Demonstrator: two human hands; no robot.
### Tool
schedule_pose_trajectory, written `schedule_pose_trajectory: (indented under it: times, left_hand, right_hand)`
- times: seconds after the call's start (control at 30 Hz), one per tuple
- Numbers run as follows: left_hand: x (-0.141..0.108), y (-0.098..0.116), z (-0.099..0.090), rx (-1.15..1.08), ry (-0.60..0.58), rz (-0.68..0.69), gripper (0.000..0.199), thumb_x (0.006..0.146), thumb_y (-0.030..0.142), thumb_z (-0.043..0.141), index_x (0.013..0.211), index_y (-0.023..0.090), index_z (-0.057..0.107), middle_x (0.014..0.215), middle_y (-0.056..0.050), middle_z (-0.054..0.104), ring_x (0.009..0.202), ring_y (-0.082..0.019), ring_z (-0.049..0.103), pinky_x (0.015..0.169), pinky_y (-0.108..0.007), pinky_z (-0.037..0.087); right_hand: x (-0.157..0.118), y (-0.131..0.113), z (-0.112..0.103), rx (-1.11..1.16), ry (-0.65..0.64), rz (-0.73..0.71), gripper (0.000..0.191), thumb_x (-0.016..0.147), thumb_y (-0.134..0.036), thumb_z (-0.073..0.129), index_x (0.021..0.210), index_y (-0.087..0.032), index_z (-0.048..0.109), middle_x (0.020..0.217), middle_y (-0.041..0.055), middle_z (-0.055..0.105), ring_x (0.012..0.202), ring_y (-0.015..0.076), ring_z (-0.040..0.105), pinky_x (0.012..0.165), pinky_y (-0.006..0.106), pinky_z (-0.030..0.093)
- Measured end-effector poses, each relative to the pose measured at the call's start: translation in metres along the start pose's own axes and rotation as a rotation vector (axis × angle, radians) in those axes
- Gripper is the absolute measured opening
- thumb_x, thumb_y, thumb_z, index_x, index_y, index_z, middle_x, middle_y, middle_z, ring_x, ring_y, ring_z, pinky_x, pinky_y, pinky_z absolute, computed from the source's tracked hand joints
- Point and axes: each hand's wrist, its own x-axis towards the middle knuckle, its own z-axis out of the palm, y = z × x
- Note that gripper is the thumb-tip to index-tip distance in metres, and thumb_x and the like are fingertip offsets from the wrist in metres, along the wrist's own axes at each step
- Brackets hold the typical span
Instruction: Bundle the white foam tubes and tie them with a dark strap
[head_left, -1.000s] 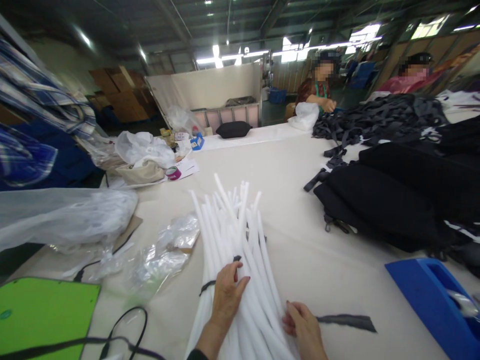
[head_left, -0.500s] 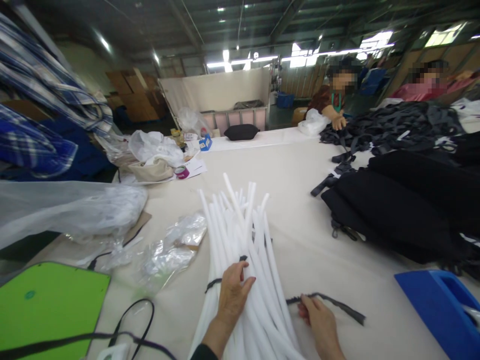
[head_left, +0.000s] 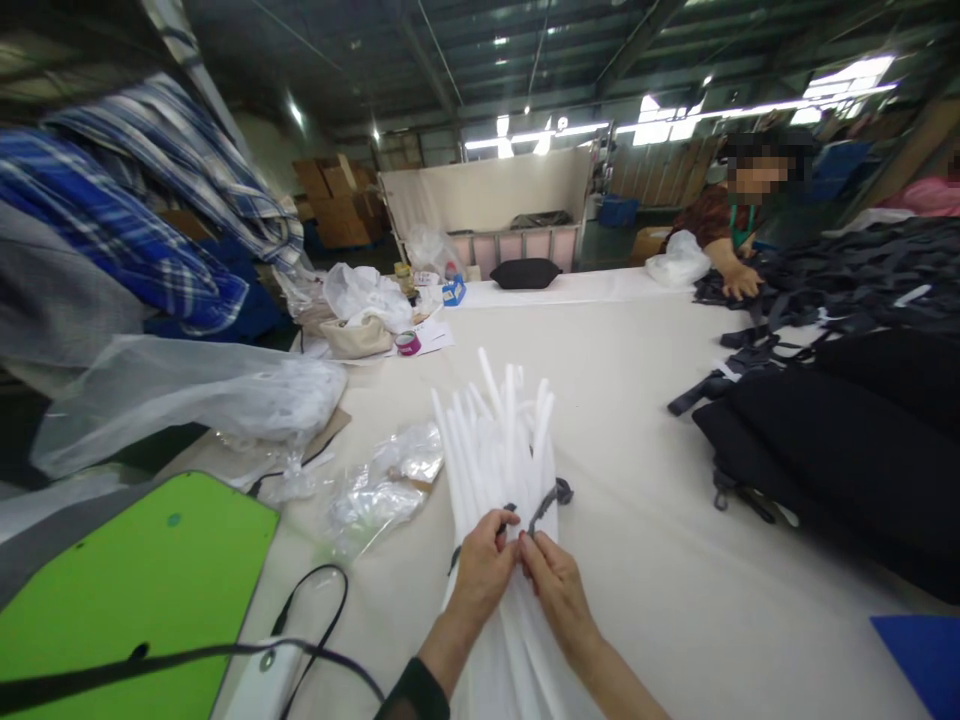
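A bundle of long white foam rods (head_left: pixel 480 460) lies on the table with its ends pointing away from me. A dark fabric strip (head_left: pixel 546 504) passes around the bundle, and part of it shows at the left edge. My left hand (head_left: pixel 484 555) rests on top of the rods, its fingers closed on one end of the strip. Beside it my right hand (head_left: pixel 553 575) pinches the strip's other part, whose loose tail curls up at the right side of the bundle. The fingertips of both hands nearly meet over the rods.
Crumpled clear plastic (head_left: pixel 394 490) lies left of the rods, near a green board (head_left: pixel 180 560) and a white power strip (head_left: pixel 262 680) with a black cord. Black bags (head_left: pixel 840 440) and dark straps (head_left: pixel 847 270) are piled at right, where a co-worker's hand (head_left: pixel 739 280) reaches in. A blue object (head_left: pixel 922 650) sits at lower right.
My right hand has come from the right of the bundle to its top, bringing the dark strip's end over beside my left hand. The view has turned slightly left.
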Motion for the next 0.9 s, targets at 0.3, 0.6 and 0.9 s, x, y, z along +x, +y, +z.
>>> schedule_pose_trajectory:
  times: [0.3,0.6,0.9]
  left_hand:
    - [0.005,0.098,-0.039,-0.075,0.017,0.248,0.026,0.065,0.01,0.049,0.085,0.02,0.062,0.056,0.008,0.039,0.053,-0.01,0.037,0.055,-0.023,0.032]
    - [0.019,0.078,-0.008,0.021,-0.09,0.324,0.03,0.059,0.002,0.047,0.077,0.02,0.063,0.064,0.006,0.051,0.059,-0.011,0.044,0.062,-0.024,0.04]
    - [0.053,0.091,0.004,0.023,-0.04,0.238,0.027,0.061,0.001,0.05,0.08,0.017,0.061,0.057,0.009,0.039,0.057,-0.01,0.04,0.061,-0.022,0.035]
  right_hand:
    - [0.002,-0.082,-0.006,0.127,-0.073,-0.189,0.045,0.075,-0.062,0.051,0.061,-0.02,0.043,0.056,-0.0057,0.035,0.051,0.0082,0.03,0.046,0.023,0.025]
    - [0.003,-0.045,-0.019,0.116,-0.015,-0.169,0.046,0.071,-0.064,0.055,0.064,-0.019,0.048,0.053,-0.0054,0.038,0.05,0.0089,0.035,0.046,0.023,0.029]
    - [0.038,-0.069,-0.033,0.151,0.003,-0.147,0.039,0.065,-0.056,0.059,0.065,-0.019,0.048,0.059,-0.0052,0.045,0.053,0.0078,0.038,0.05,0.022,0.033]
